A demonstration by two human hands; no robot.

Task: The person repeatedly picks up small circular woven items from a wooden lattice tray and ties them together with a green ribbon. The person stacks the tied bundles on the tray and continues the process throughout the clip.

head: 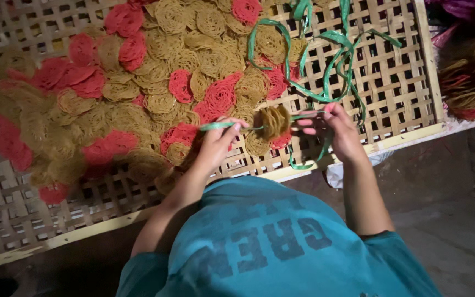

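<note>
Between both hands, a coiled noodle bundle [274, 122] on green ribbon [325, 66].
Left hand [218, 142] and right hand [336, 127] each pinch the flat ribbon above the woven bamboo tray [397, 93].

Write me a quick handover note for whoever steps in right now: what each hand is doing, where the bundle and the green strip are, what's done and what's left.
Left hand: pinches one end of the green plastic strip.
Right hand: pinches the strip's other end, pulled taut.
Small stack of yellow and red noodle discs: hangs between the hands on the strip, above the woven bamboo tray.
Done: strip runs around the stack; a finished knot is not visible.
Left: many loose discs lie spread on the tray. Spare green strips lie tangled behind the right hand. Bundled stacks sit beyond the tray's right edge.
</note>
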